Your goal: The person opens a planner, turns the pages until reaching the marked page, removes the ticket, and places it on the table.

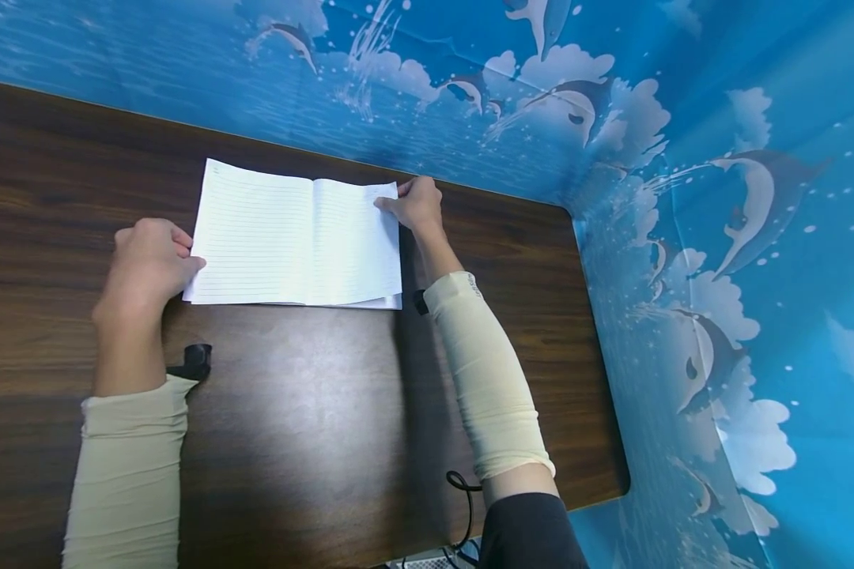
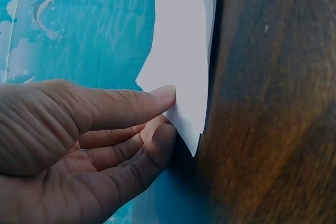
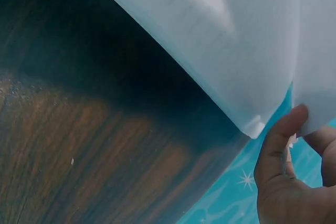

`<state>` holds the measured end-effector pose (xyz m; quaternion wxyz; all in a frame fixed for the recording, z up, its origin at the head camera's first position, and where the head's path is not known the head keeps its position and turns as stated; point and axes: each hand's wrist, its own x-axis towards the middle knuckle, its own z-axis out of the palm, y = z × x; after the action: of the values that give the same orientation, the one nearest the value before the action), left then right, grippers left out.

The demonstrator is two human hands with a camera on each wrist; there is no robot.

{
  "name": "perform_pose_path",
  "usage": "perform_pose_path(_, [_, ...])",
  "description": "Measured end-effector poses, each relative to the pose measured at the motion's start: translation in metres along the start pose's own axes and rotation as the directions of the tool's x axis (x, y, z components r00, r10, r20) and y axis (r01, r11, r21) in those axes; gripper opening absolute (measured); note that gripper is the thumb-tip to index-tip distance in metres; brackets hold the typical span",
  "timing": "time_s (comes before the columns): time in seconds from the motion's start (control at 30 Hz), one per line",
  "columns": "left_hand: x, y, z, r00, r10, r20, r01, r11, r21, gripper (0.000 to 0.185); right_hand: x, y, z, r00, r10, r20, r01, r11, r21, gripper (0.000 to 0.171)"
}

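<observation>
An open notebook (image 1: 256,237) with lined white pages lies on the dark wooden table. At its left edge, my left hand (image 1: 149,257) pinches the paper. The left wrist view shows that thumb on the white sheet (image 2: 181,51) and the curled fingers under its edge. My right hand (image 1: 420,205) holds the upper right corner of the right-hand page (image 1: 359,245) between thumb and fingers. In the right wrist view this page corner (image 3: 312,121) is lifted and bent, apart from the sheets (image 3: 210,61) below it.
The table (image 1: 313,395) has a rounded right end. Behind it and to the right hangs a blue curtain (image 1: 427,103) printed with dolphins. A black cable (image 1: 470,506) hangs at the front edge. Dark wrist mounts (image 1: 198,359) sit at the sleeves.
</observation>
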<state>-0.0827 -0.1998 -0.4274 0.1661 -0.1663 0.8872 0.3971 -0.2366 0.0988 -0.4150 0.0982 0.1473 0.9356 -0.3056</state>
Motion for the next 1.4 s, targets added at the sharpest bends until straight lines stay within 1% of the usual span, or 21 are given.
perform_pose_path(0.07, [0.0,-0.001,-0.001,1.0,-0.003,-0.003,0.003,1.0,0.003,0.039,0.002,0.0,-0.003,1.0,0.006,0.021,-0.008,0.998,0.059,0.03])
perform_pose_path(0.13, [0.0,-0.001,-0.002,1.0,-0.001,-0.006,0.001,1.0,0.002,0.039,0.003,0.0,-0.006,0.999,0.017,0.044,-0.022,0.994,0.106,0.031])
perform_pose_path(0.27, [0.003,-0.003,-0.004,1.0,0.008,-0.012,-0.008,1.0,-0.002,0.039,0.003,-0.003,-0.01,0.994,0.028,0.108,-0.05,0.978,0.202,0.03])
perform_pose_path(0.33, [0.004,-0.004,-0.005,1.0,0.018,-0.015,-0.018,1.0,-0.003,0.039,0.002,-0.008,-0.01,0.989,0.021,0.145,-0.057,0.967,0.247,0.029])
perform_pose_path(0.47, [0.004,-0.005,-0.005,1.0,0.028,-0.013,-0.028,1.0,-0.005,0.038,-0.003,-0.023,-0.011,0.979,-0.022,0.202,-0.041,0.953,0.3,0.033])
perform_pose_path(0.63, [0.004,-0.006,-0.004,1.0,0.016,-0.007,-0.016,1.0,-0.009,0.037,-0.014,-0.046,-0.006,0.966,-0.099,0.237,0.014,0.943,0.334,0.038])
perform_pose_path(0.73, [0.004,-0.006,-0.004,1.0,0.014,-0.012,-0.014,1.0,-0.008,0.036,-0.02,-0.06,0.001,0.968,-0.142,0.209,0.065,0.939,0.337,0.039])
perform_pose_path(0.83, [0.005,-0.005,-0.003,1.0,0.018,-0.017,-0.018,1.0,-0.008,0.036,-0.025,-0.075,0.01,0.972,-0.166,0.164,0.108,0.943,0.314,0.036])
perform_pose_path(0.9, [0.006,-0.005,-0.002,0.999,0.024,-0.022,-0.024,1.0,-0.008,0.035,-0.027,-0.084,0.017,0.973,-0.172,0.155,0.12,0.947,0.298,0.033])
perform_pose_path(0.97, [0.007,-0.005,-0.002,0.999,0.032,-0.028,-0.033,0.999,-0.008,0.035,-0.03,-0.092,0.022,0.97,-0.176,0.168,0.12,0.947,0.296,0.031])
perform_pose_path(1.07, [0.007,-0.005,-0.002,0.998,0.042,-0.041,-0.043,0.999,-0.006,0.034,-0.036,-0.103,0.03,0.963,-0.195,0.186,0.133,0.944,0.304,0.03])
perform_pose_path(1.23, [0.007,-0.005,-0.001,0.997,0.042,-0.061,-0.043,0.999,-0.005,0.032,-0.045,-0.116,0.047,0.958,-0.231,0.171,0.169,0.934,0.315,0.028])
perform_pose_path(1.4, [0.007,-0.006,0.0,0.997,0.045,-0.062,-0.045,0.999,-0.005,0.029,-0.055,-0.125,0.064,0.958,-0.208,0.196,0.14,0.94,0.313,0.025])
